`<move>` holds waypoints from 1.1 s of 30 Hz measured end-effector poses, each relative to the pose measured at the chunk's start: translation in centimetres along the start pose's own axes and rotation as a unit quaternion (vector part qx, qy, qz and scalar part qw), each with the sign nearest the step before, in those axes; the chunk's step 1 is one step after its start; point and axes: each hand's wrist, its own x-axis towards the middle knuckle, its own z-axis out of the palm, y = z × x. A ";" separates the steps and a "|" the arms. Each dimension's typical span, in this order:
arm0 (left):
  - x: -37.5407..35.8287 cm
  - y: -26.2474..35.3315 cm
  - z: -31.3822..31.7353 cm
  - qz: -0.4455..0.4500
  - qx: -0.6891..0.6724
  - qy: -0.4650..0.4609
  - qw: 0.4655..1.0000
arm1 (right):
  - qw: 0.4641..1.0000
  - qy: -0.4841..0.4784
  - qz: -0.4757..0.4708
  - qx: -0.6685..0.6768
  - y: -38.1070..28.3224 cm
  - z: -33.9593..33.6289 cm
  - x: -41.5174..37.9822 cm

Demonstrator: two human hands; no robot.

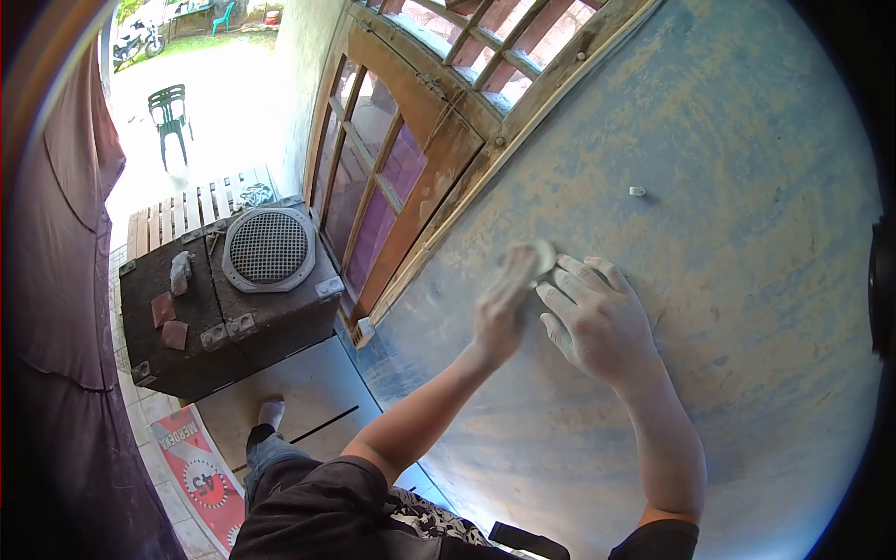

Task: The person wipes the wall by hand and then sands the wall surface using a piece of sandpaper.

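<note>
My left hand [502, 313] is pressed toward the blue, patchy wall [747, 308], its fingers blurred by motion. Under its fingertips shows a pale, round-edged pad [544, 256], whose exact kind I cannot make out. Just to its right, my right hand [597, 327] lies against the wall with the fingers stretched out and nothing in them. White dust coats both hands.
A small white fitting [637, 191] sticks out of the wall. Left stands a wooden window frame [411, 159]. Below it, a dark speaker cabinet [187, 364] carries a round grille [271, 247] and reddish squares [175, 334]. A red banner [201, 476] lies on the floor.
</note>
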 end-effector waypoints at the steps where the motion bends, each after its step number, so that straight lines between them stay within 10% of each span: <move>1: 1.4 2.1 -0.3 0.024 -0.015 -0.028 0.999 | 0.999 -0.025 0.018 0.012 0.1 -0.4 0.0; 5: 0.9 -1.7 -0.8 0.080 0.018 -0.025 0.996 | 0.995 0.068 0.023 -0.063 0.6 -1.4 -0.4; 10: -1.8 -2.8 -1.6 -0.089 0.071 0.068 0.991 | 0.988 0.099 0.075 -0.093 0.9 -2.0 -0.6; 17: 7.0 6.8 1.4 0.053 -0.057 -0.035 0.996 | 0.945 0.220 0.184 -0.157 1.8 -1.9 -0.8; 21: 5.6 2.0 0.8 0.119 -0.003 -0.071 0.990 | 0.870 0.303 0.331 -0.204 0.2 0.1 -0.3; 27: 2.9 -0.2 -0.8 -0.047 0.057 -0.027 0.997 | 0.794 0.332 0.477 -0.180 -2.6 5.0 0.5; 33: 12.6 8.5 1.5 0.080 -0.053 -0.082 0.992 | 0.781 0.359 0.508 -0.050 -4.6 2.8 -0.9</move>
